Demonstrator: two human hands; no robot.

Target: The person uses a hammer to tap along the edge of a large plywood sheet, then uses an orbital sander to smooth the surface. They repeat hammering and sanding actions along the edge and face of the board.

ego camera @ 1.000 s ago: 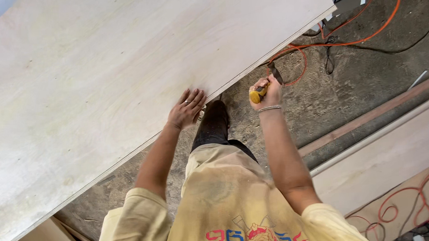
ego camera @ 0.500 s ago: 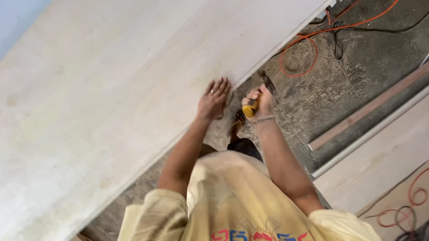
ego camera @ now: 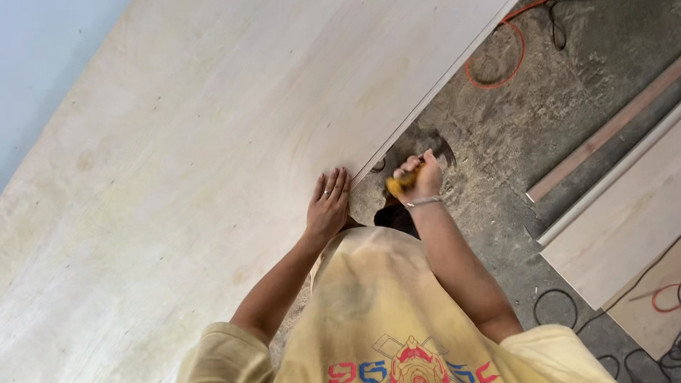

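We take the big plywood sheet (ego camera: 225, 143) as our landmark: pale, broad, filling the upper left of the head view, its long lower edge running from the top right down toward the person's chest. Our left hand (ego camera: 327, 205) lies flat on the sheet's face, fingers spread and open, right at that edge, a ring on one finger. Just off the edge, on the floor side, our right hand (ego camera: 419, 177) is closed around the yellow handle of a hammer (ego camera: 411, 174), whose dark claw head pokes out beyond the knuckles; a thin bracelet sits on that wrist.

We judge the step in hand to be steadying the sheet with the flat palm while the hammer is brought to its edge. We cannot see a nail or any mark there. The next move, as we read it, calls for keeping the left fingers back from the strike line and a firm, short swing close to the edge.

Farther from the sheet lie the sawdust-covered concrete floor (ego camera: 519, 132), an orange cable (ego camera: 502, 54) looping near the sheet's far corner, a reddish wooden strip (ego camera: 610, 122) and a second pale board (ego camera: 635, 211) well apart to the right.
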